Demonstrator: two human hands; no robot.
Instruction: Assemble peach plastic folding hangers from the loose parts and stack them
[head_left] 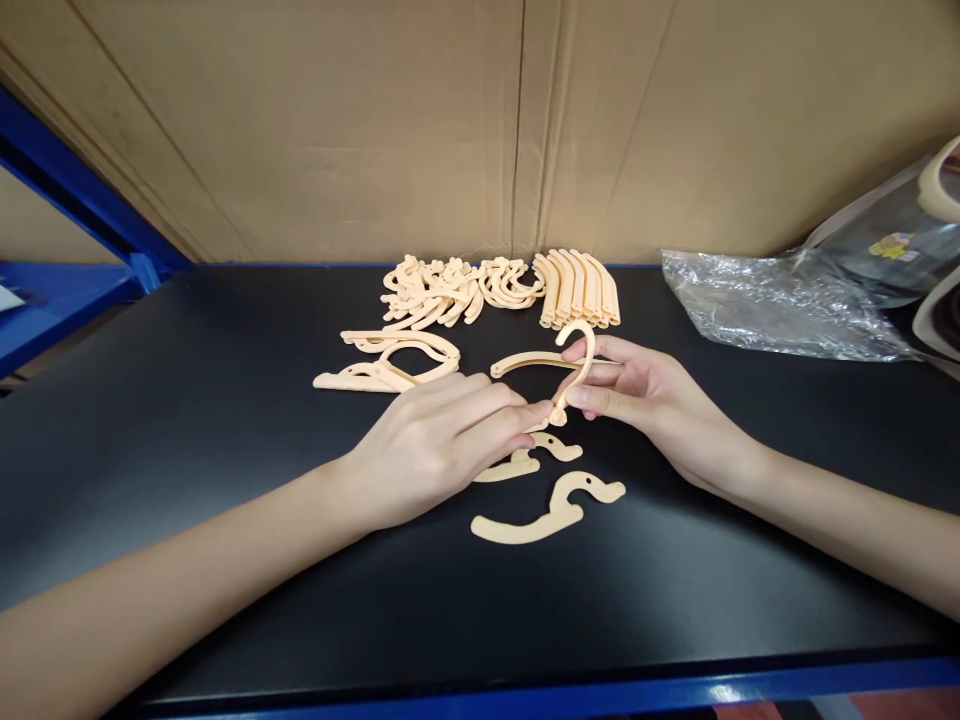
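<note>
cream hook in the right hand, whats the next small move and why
Probably steady the cream hook with the right hand and press its lower end using the left fingertips: the right hand holds it upright, curve on top, and the left hand reaches its base.

The smooth black tabletop (697,600) bears a loose heap of wavy cream plastic pieces (431,292), a cluster of curved cream plastic hooks (511,284) and a row of bowed cream plastic strips (577,290). Folded cream plastic frames (439,347) lie left, two flat S-shaped cream pieces (561,512) nearer, a crinkled clear plastic bag (780,305) right.
</note>
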